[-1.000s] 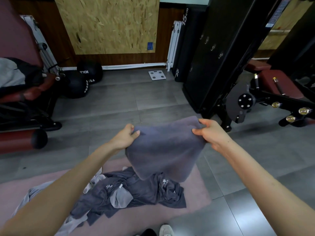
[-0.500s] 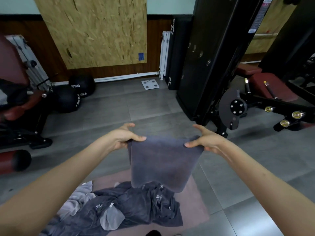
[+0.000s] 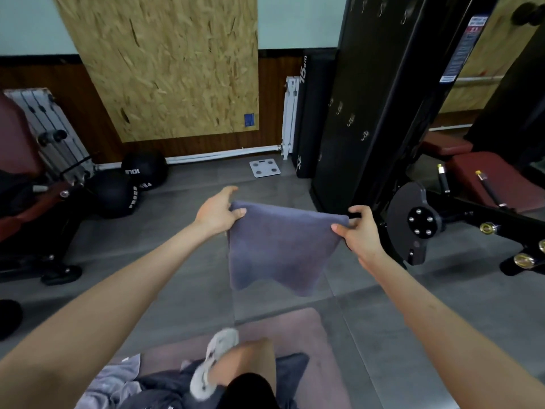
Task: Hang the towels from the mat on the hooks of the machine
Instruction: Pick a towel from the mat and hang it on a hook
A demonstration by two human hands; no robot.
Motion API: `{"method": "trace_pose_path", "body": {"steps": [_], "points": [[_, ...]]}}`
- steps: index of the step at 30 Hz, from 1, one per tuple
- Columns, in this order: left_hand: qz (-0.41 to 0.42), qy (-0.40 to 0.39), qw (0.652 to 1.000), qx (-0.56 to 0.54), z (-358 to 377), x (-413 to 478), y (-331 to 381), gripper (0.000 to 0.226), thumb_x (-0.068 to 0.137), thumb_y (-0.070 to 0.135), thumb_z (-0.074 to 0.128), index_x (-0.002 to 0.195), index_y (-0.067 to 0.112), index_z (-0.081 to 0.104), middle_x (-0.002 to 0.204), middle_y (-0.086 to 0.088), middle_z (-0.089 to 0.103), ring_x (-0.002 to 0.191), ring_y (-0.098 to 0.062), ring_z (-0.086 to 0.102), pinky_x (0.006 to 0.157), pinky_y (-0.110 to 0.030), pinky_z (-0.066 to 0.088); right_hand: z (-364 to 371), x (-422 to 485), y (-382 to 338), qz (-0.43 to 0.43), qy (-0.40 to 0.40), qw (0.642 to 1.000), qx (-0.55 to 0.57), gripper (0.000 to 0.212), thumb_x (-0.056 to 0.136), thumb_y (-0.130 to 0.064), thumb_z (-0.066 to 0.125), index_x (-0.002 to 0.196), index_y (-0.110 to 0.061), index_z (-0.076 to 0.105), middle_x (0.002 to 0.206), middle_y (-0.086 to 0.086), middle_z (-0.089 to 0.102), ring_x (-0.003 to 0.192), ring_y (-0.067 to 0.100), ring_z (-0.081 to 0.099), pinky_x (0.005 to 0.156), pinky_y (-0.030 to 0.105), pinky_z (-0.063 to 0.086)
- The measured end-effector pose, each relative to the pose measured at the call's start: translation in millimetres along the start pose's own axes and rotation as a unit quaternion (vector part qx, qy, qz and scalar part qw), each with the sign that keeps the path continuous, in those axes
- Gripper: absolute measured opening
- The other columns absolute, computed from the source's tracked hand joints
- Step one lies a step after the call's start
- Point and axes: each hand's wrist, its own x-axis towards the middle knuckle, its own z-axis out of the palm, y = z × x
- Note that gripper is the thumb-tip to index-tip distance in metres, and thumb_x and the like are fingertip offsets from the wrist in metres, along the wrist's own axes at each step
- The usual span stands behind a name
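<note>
Both hands pinch the top edge of the grey-violet terry towel [image 3: 280, 246]. The left hand [image 3: 216, 212] holds its left corner with the thumb on the near face. The right hand [image 3: 358, 231] holds the right corner with fingers curled round the fold. The towel hangs flat between them, its lower hem loose and uneven, in the air over the grey floor tiles just beyond the far edge of the pink floor mat [image 3: 309, 335].

Change noted: half a second ago the hem still overlapped the heap of dark and pale grey towels [image 3: 153, 388]; it now hangs clear of both heap and mat, and the tall black machine panel [image 3: 368, 84] fills more of the view. Judgement: pick-up is complete, carrying is under way, and hanging is not yet done.

Clearances: the row of small metal hooks [image 3: 351, 121] sits on the panel, far-right of the towel and above hand level, and none carries a towel. Open floor lies between towel and panel. The black round machine plate [image 3: 418, 222] and its bars jut out just right of the right hand, so the left-hand approach looks freer. A pale shoe [image 3: 212, 364] over the mat is blurred, apparently mid-step.
</note>
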Motion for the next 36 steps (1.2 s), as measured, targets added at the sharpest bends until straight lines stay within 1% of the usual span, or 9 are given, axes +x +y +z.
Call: {"method": "trace_pose_path", "body": {"steps": [6, 11, 14, 20, 23, 26, 31, 33, 36], "points": [[-0.017, 0.006, 0.998, -0.054, 31.0, 139.7, -5.6, 0.031, 0.086, 0.024, 0.066, 0.116, 0.016, 0.065, 0.124, -0.004, 0.062, 0.113, -0.022, 0.057, 0.092, -0.028, 0.042, 40.7, 127.1, -2.1, 0.012, 0.029, 0.999, -0.041, 0.047, 0.081, -0.012, 0.069, 0.122, -0.013, 0.046, 0.096, 0.003, 0.058, 0.093, 0.021, 0.058, 0.088, 0.039, 0.05], [-0.1, -0.13, 0.956, -0.244, 34.9, 308.8, -9.7, 0.032, 0.073, 0.011, 0.078, 0.104, 0.01, 0.069, 0.087, -0.003, 0.067, 0.078, -0.011, 0.059, 0.061, -0.02, 0.045, 85.0, 271.5, -18.7, 0.041, 0.037, 0.998, -0.039, 0.025, 0.085, -0.007, 0.065, 0.109, -0.009, 0.064, 0.1, 0.002, 0.06, 0.095, 0.017, 0.058, 0.081, 0.026, 0.046], [-0.061, -0.19, 0.965, -0.168, 22.6, 419.4, -8.7, 0.048, 0.064, 0.003, 0.083, 0.109, 0.01, 0.067, 0.097, -0.003, 0.065, 0.085, -0.01, 0.057, 0.069, -0.021, 0.043, 107.9, 358.9, -43.0, 0.102, 0.012, 0.995, 0.017, 0.02, 0.087, -0.004, 0.063, 0.105, -0.01, 0.068, 0.102, 0.007, 0.065, 0.097, 0.018, 0.059, 0.084, 0.034, 0.049], [0.097, -0.079, 0.992, 0.013, 27.5, 596.9, -7.7, 0.025, 0.067, 0.016, 0.079, 0.091, 0.013, 0.071, 0.088, 0.0, 0.067, 0.085, -0.016, 0.059, 0.062, -0.021, 0.033, 142.3, 508.7, -87.2, 0.142, -0.034, 0.985, 0.097, 0.025, 0.09, -0.006, 0.058, 0.109, -0.019, 0.066, 0.11, 0.0, 0.063, 0.106, 0.015, 0.054, 0.085, 0.03, 0.044], [0.115, -0.05, 0.985, 0.117, 48.7, 666.9, -7.7, 0.02, 0.075, 0.032, 0.072, 0.095, 0.027, 0.07, 0.104, -0.001, 0.062, 0.102, -0.022, 0.056, 0.08, -0.027, 0.036, 163.9, 573.7, -84.9, 0.111, 0.006, 0.991, 0.07, 0.027, 0.093, -0.003, 0.053, 0.115, -0.014, 0.062, 0.115, 0.002, 0.059, 0.113, 0.016, 0.052, 0.097, 0.031, 0.041], [0.144, -0.053, 0.955, 0.255, 78.6, 733.8, -2.9, 0.023, 0.082, 0.042, 0.063, 0.103, 0.033, 0.067, 0.117, -0.001, 0.05, 0.117, -0.025, 0.044, 0.105, -0.039, 0.021, 182.1, 643.7, -79.5, 0.089, 0.07, 0.994, -0.002, 0.027, 0.094, -0.007, 0.051, 0.119, -0.013, 0.058, 0.11, -0.001, 0.056, 0.107, 0.015, 0.052, 0.089, 0.026, 0.04], [0.181, -0.158, 0.949, 0.203, 136.8, 843.0, -1.9, 0.022, 0.087, 0.034, 0.06, 0.102, 0.018, 0.061, 0.104, -0.001, 0.063, 0.103, -0.022, 0.056, 0.089, -0.03, 0.036, 197.6, 757.8, -55.4, 0.138, 0.146, 0.979, 0.027, 0.029, 0.088, -0.011, 0.061, 0.117, -0.011, 0.055, 0.104, 0.005, 0.061, 0.099, 0.021, 0.059, 0.085, 0.032, 0.047], [0.154, -0.236, 0.943, 0.176, 164.5, 881.7, -10.4, 0.02, 0.088, 0.03, 0.058, 0.102, 0.015, 0.056, 0.1, -0.002, 0.061, 0.099, -0.023, 0.058, 0.076, -0.027, 0.04, 204.0, 801.7, -43.7, 0.16, 0.127, 0.977, 0.057, 0.028, 0.088, -0.006, 0.061, 0.115, -0.01, 0.055, 0.104, 0.008, 0.061, 0.098, 0.022, 0.059, 0.082, 0.028, 0.047], [0.154, -0.305, 0.906, 0.25, 213.0, 934.5, -31.2, 0.023, 0.09, 0.03, 0.051, 0.106, 0.015, 0.053, 0.112, -0.005, 0.059, 0.105, -0.025, 0.055, 0.085, -0.032, 0.042, 217.7, 856.2, -24.2, 0.194, 0.045, 0.977, 0.08, 0.036, 0.085, 0.008, 0.057, 0.118, -0.007, 0.051, 0.102, 0.01, 0.058, 0.089, 0.017, 0.057, 0.071, 0.017, 0.046]]}}
